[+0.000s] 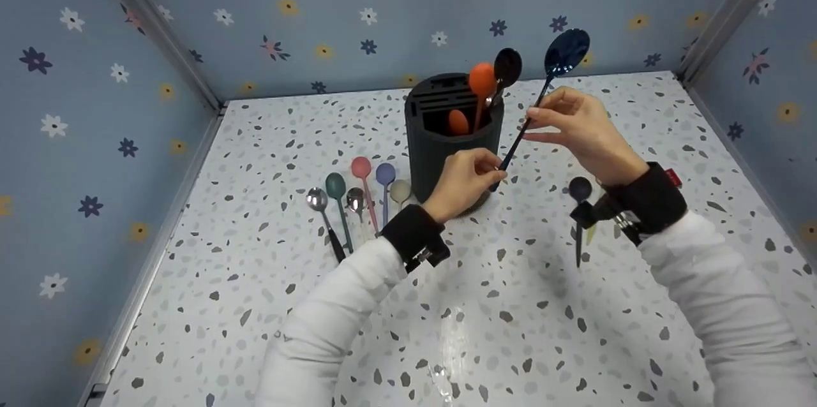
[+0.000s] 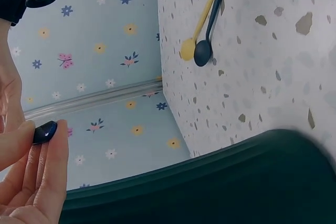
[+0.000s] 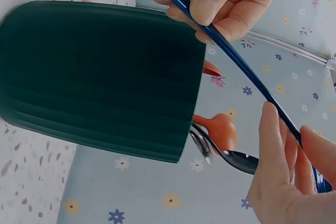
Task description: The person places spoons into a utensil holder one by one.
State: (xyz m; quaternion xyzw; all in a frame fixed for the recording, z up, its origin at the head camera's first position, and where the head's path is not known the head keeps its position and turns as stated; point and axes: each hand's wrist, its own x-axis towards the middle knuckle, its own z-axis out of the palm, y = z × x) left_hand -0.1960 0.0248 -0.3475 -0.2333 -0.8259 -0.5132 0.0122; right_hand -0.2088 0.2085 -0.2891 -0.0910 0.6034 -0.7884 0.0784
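A shiny dark blue metal spoon (image 1: 567, 53) is held aslant in the air, bowl up, just right of the dark utensil holder (image 1: 447, 164). My left hand (image 1: 464, 178) pinches the end of its handle between thumb and fingers, in front of the holder. Higher up, my right hand (image 1: 584, 133) pinches the handle below the bowl. In the right wrist view the blue handle (image 3: 244, 69) stretches between both hands. From the holder's opening rise an orange spoon (image 1: 482, 80), a second orange piece (image 1: 458, 122) and a black spoon (image 1: 508, 67).
Left of the holder several spoons lie on the speckled table, among them a green one (image 1: 336, 186), a pink one (image 1: 362, 168) and a purple one (image 1: 385, 174). To the right lie a dark spoon (image 2: 203, 53) and a yellow spoon (image 2: 188, 49). Flowered panels (image 1: 383, 18) enclose the table.
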